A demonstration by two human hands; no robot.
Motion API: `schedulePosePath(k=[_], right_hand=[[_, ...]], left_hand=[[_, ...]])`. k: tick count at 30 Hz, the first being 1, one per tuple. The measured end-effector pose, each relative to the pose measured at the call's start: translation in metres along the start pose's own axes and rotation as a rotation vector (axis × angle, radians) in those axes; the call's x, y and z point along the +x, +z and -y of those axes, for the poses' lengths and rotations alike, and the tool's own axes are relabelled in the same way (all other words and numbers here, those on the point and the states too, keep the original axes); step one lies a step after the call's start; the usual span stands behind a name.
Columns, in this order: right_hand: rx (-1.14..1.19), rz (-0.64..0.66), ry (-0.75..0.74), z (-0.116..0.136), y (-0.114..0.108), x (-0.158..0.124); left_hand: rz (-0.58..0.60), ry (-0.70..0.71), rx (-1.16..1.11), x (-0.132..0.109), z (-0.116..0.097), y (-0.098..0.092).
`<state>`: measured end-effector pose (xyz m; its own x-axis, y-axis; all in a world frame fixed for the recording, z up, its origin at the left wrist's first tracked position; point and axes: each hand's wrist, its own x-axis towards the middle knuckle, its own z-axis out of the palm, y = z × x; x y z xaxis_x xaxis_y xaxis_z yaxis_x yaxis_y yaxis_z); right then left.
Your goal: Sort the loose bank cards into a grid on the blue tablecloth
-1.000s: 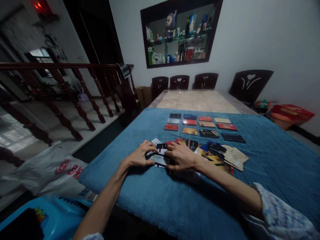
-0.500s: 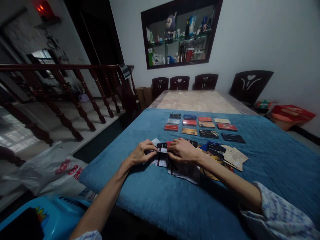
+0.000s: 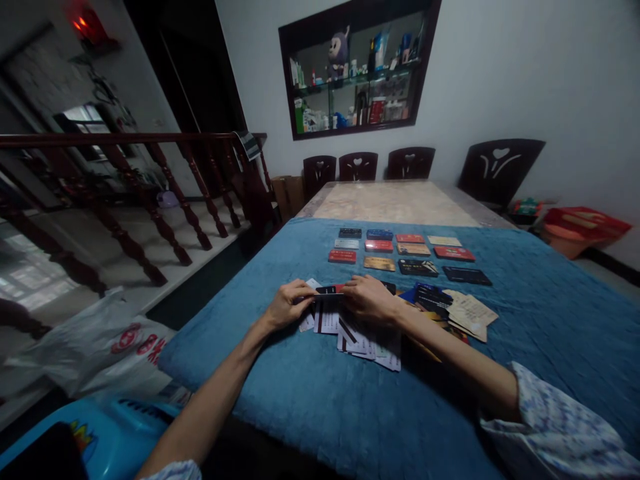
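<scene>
My left hand [image 3: 289,303] pinches the left end of a thin card [image 3: 329,295] seen nearly edge-on. At its other end, my right hand [image 3: 367,297] is closed on the same card; its fingertips are partly hidden. Beneath and in front of both hands lie white cards with dark stripes [image 3: 357,341], loosely overlapped. A black card [image 3: 327,289] shows just behind the held one. Right of my right hand is a loose heap of dark cards [image 3: 433,298] and beige cards [image 3: 473,313]. Farther back, rows of stacked cards include a gold stack [image 3: 379,263] and a black stack [image 3: 419,267].
A blue cloth [image 3: 280,387] covers the near part of the table, with a bare marble top [image 3: 395,200] beyond. Dark chairs [image 3: 411,163] stand behind it. On the left are a wooden railing [image 3: 125,139], white plastic bags [image 3: 110,347] and a blue plastic object [image 3: 110,427].
The held card has tilted from showing a pale face to nearly edge-on. My hands have shifted slightly, and more of the striped white cards below now shows.
</scene>
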<state>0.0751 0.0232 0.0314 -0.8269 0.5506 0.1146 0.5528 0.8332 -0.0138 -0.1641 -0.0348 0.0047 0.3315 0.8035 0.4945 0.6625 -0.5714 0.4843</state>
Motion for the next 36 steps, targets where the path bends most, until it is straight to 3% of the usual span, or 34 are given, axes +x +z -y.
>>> schedulePosePath(k=[14,23,36], right_hand=[[0.051,-0.120,0.008,-0.007,0.009,0.001],[0.081,-0.195,-0.031,-0.010,0.009,0.001],[0.253,-0.271,-0.095,-0.007,0.016,0.002]], left_hand=[[-0.071,-0.053,-0.075,0.002,-0.003,0.006],[-0.134,-0.095,0.003,0.001,0.001,0.011],[-0.078,-0.179,-0.115,0.004,-0.005,0.014]])
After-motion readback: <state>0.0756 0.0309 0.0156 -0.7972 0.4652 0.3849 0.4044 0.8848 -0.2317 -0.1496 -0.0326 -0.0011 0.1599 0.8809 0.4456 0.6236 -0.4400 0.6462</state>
